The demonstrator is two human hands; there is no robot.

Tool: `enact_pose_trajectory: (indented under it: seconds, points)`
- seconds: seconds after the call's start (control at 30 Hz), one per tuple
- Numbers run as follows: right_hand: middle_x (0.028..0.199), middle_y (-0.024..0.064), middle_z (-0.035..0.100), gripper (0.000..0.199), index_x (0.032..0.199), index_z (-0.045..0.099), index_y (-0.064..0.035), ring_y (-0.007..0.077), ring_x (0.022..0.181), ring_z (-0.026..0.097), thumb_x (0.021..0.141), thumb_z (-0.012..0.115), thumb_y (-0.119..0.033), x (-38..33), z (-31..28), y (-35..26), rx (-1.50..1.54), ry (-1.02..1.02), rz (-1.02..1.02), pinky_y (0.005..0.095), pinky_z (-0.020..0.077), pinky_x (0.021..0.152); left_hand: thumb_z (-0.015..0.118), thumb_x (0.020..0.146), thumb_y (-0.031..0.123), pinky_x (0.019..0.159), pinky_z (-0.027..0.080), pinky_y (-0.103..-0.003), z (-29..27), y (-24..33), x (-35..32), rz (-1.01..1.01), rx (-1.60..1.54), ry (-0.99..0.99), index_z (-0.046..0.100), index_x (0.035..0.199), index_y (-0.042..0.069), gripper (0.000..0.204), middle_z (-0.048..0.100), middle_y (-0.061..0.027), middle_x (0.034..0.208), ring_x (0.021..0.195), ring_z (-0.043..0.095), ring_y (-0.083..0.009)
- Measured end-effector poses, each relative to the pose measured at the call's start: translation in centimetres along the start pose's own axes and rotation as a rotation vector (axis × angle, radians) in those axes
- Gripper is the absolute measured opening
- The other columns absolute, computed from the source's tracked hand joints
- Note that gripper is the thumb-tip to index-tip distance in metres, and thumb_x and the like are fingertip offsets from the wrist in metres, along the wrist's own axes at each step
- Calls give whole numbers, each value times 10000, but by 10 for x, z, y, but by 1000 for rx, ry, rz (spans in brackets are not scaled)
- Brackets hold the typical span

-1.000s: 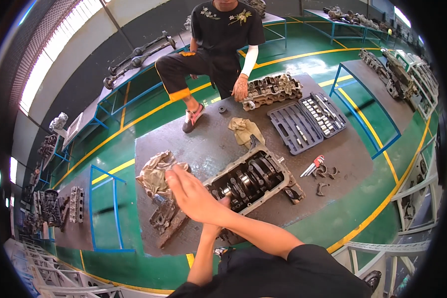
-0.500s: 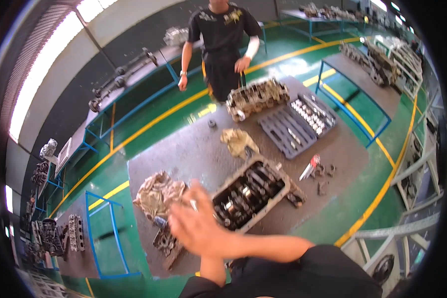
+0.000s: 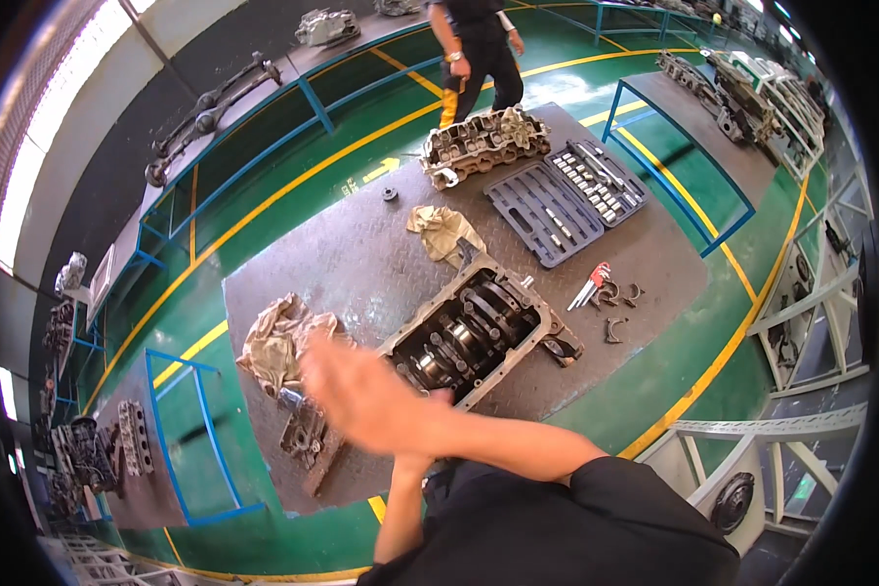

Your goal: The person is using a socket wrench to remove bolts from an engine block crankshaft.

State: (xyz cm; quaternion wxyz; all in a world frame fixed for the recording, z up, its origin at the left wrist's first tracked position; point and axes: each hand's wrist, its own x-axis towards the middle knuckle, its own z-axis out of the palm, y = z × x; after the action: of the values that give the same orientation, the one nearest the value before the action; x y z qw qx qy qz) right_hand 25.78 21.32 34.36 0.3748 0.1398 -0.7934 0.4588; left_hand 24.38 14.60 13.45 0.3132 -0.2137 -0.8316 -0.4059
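Observation:
My right hand point(image 3: 361, 396) reaches across from the right, its fingers stretched out and blurred, with nothing visible in it. Behind it, my left forearm point(image 3: 405, 513) rises from the lower edge. The left hand is almost wholly hidden; a fingertip point(image 3: 441, 396) beside the right wrist seems to belong to it. Both hands are above the near left end of an engine block point(image 3: 549, 317) whose crankshaft point(image 3: 464, 337) lies exposed. A crumpled, stained cloth point(image 3: 278, 342) lies just beyond my right fingertips. Below it sits a dirty metal engine part point(image 3: 303, 435).
Farther across the metal-topped table point(image 3: 303, 254) stand a cylinder head point(image 3: 488, 146) and an open socket case point(image 3: 547, 220). A tan rag point(image 3: 439, 230) touches the block's far side. Red-held hex keys point(image 3: 593, 281) and several curved caps point(image 3: 613, 330) lie right. Another person point(image 3: 479, 59) is beyond.
The view has tipped downward, so the table sits higher in it. My hands stay crossed, with the right one covering the left more. The other person has shifted to the right and farther off.

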Motion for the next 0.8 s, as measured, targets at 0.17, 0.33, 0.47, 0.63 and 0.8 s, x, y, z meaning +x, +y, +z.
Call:
enact_pose_trajectory:
  seconds: [0.17,0.33,0.47,0.63,0.8]
  points:
    - [748,141,513,243,779,494,-7,300,673,533,951,437,-169,-9,-23,-25,-67,-165,-53,373,449,702,627,937,230,549,348,-261,-29,26,97,-172,-301,-271,611,710,70,279,543,18,627,582,457,-79]
    - [667,169,462,220,821,447,15,346,532,439,952,445,-161,19,-38,2,245,144,256,428,389,529,620,902,154,517,376,-210,-63,35,87,-496,-589,-210,647,705,-28,270,534,40,567,546,478,-70]
    - [651,174,458,148,811,437,-5,362,538,498,913,482,-102,-5,17,-23,235,95,269,445,397,505,621,881,172,612,439,-264,-82,22,98,-623,-675,-233,684,819,7,187,628,-1,757,692,536,-94]
    - [779,199,535,125,885,484,14,349,566,512,876,529,-103,23,5,12,-107,274,61,453,421,575,629,865,149,684,465,-295,-101,29,64,-675,-617,-493,682,947,24,158,668,-44,921,784,560,-115]
    - [759,148,591,244,987,562,46,284,636,554,910,509,-179,-4,30,-43,328,-105,234,390,425,572,680,840,76,598,435,-282,-22,53,61,75,-443,-481,642,907,51,82,672,-73,963,837,557,-92]
